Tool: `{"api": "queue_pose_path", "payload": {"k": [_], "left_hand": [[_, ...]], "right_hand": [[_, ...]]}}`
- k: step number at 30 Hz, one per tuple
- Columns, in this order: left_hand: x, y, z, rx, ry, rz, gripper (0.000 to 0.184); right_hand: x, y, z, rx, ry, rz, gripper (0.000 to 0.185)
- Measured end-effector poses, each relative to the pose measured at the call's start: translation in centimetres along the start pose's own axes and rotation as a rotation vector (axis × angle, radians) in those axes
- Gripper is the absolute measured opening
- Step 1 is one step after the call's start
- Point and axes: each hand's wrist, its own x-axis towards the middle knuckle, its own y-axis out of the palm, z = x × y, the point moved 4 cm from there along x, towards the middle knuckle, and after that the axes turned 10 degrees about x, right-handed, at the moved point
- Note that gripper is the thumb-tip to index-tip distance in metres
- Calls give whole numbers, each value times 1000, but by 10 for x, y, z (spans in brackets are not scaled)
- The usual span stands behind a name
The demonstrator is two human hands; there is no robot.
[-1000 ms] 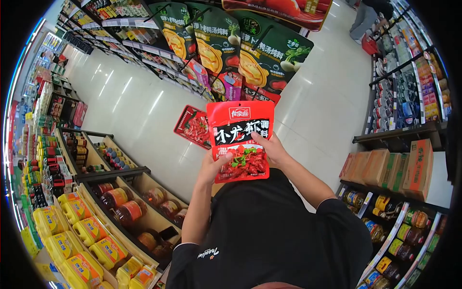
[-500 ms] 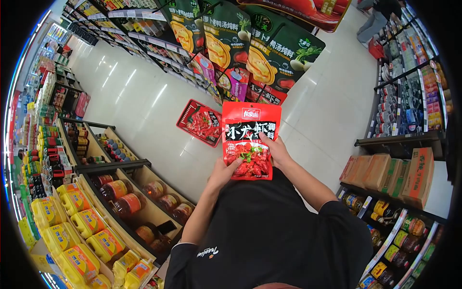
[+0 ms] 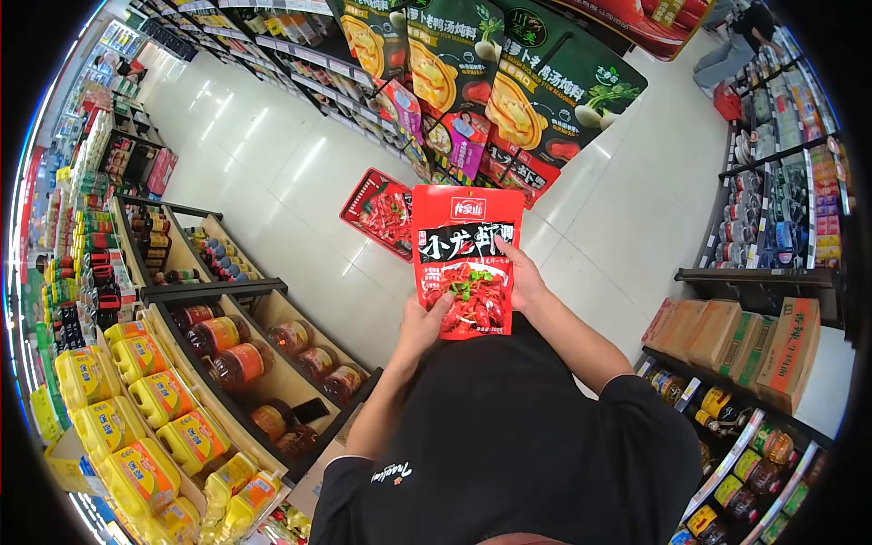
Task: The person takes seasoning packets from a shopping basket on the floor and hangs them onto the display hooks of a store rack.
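A red and black crayfish seasoning packet (image 3: 466,263) faces me upright, with a picture of red crayfish on its lower half. My left hand (image 3: 425,320) grips its lower left edge, the thumb lying across the front. On the right edge, my right hand (image 3: 525,280) is closed with its thumb over the printed lettering. The fingers behind the packet are hidden. Just beyond the packet, a red shopping basket (image 3: 352,202) sits on the floor and holds similar red packets (image 3: 389,216).
Large green seasoning pouches (image 3: 565,86) hang at a shelf end ahead. Bottles (image 3: 243,361) and yellow jugs (image 3: 138,472) fill stands on my left. On the right, cardboard boxes (image 3: 788,350) rest above shelved bottles. Another person (image 3: 727,54) is at the far right aisle.
The packet has shifted slightly left in view and tilts a little differently, both hands still on it. The surroundings ahead have moved rightward in the picture as the camera turned.
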Motion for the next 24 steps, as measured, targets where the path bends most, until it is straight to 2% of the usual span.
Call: {"api": "queue_pose_path", "payload": {"k": [4,9,11,16,24], "left_hand": [[1,1,0,-16,-38,-33,17],[2,3,0,-100,-43,-45,20],[4,2,-2,-162,-102,-45,22],[18,-3,9,-215,-30,-5,25],[33,-7,38,-141,-13,-2,25]], "right_hand": [[3,-14,-4,-73,30,-93,32],[0,-23,-1,-224,-105,-215,27],[3,-28,7,-269,-193,-205,27],[3,-25,28,-305,-384,-150,26],[11,-37,28,-336,-420,-153,28]]}}
